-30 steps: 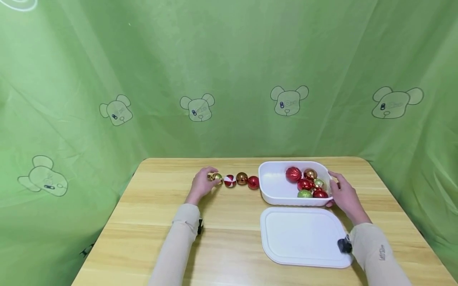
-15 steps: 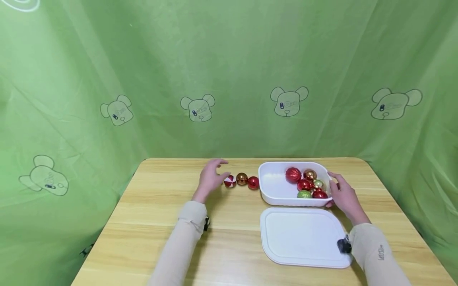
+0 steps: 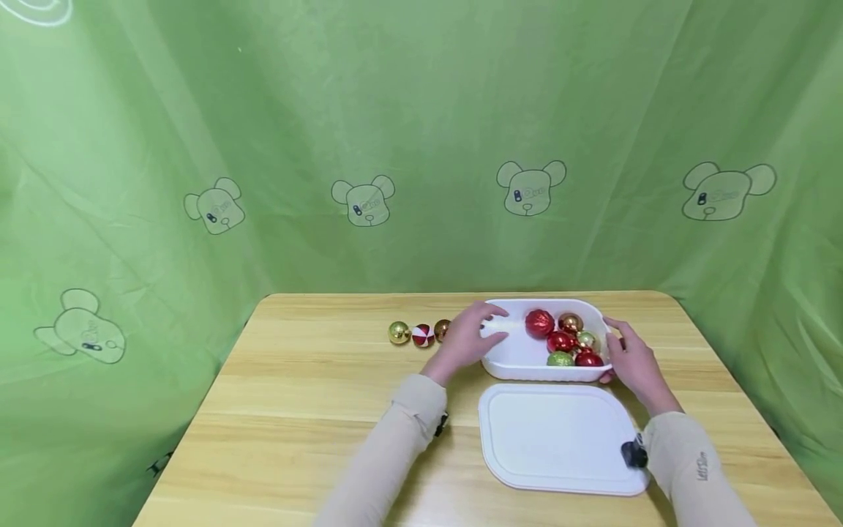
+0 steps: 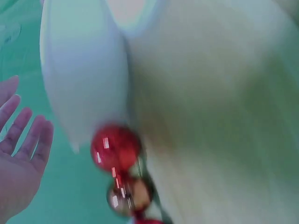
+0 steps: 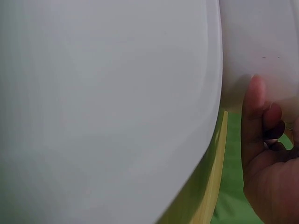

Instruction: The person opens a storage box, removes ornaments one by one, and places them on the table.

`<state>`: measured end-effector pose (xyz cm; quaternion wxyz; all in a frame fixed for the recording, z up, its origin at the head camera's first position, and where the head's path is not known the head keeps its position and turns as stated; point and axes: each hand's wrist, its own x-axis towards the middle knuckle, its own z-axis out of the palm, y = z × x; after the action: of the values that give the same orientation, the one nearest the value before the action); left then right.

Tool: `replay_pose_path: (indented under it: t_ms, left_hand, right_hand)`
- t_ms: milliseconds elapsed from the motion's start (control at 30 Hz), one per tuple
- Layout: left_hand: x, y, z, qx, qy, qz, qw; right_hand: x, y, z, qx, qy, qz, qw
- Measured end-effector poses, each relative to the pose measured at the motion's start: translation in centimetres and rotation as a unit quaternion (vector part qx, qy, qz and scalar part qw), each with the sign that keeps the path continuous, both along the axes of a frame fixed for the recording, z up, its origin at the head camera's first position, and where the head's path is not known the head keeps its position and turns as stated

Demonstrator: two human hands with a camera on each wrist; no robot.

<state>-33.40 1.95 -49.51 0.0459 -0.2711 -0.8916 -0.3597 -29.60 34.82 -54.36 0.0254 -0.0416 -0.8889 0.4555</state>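
White lid point(image 3: 560, 439) beside box point(image 3: 546, 373), left hand point(image 3: 466, 338) partly covering brown ball point(image 3: 440, 329)

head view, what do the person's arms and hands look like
The left sleeve and right sleeve are long and pale beige; the right one carries small dark lettering, the left one looks turned up at its end. A small black device shows at each wrist. The left hand and right hand wear no gloves.

Bright head pic, L wrist v. blurry
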Motion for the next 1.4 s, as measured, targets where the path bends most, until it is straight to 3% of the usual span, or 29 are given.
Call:
replay_pose_path:
  t_ms: [233, 467, 767, 967, 1167, 1400]
  left_hand:
    - [0.9, 4.9, -1.2, -0.027, 0.001, -0.047, 0.9985]
    - [0.9, 8.1, -2.6, -0.093, 0.003, -0.072, 0.9931]
    - [0.4, 9.1, -2.2, -0.168, -0.06, -0.151, 0.9724]
    - [0.2, 9.2, -2.2, -0.197, -0.063, -0.165, 0.9643]
    - [-0.1, 8.9, -2.4, -0.173, -0.055, -0.169, 0.9688]
    - [-0.4, 8.5, -2.7, -0.096, -0.062, -0.167, 0.9793]
  right_hand:
    - [-0.1, -0.1, 0.0, 0.0, 0.003, -0.004, 1.0]
    - [0.0, 0.1, 0.1, 0.001, 0.001, -0.004, 1.0]
    - [0.1, -0.2, 0.2, -0.004, -0.002, -0.004, 1.0]
    - [0.0, -0.2, 0.1, -0.005, 0.004, -0.003, 1.0]
    - [0.0, -0.2, 0.2, -0.007, 0.006, -0.004, 1.0]
    - [0.1, -0.3, 0.2, -0.01, 0.003, -0.005, 1.0]
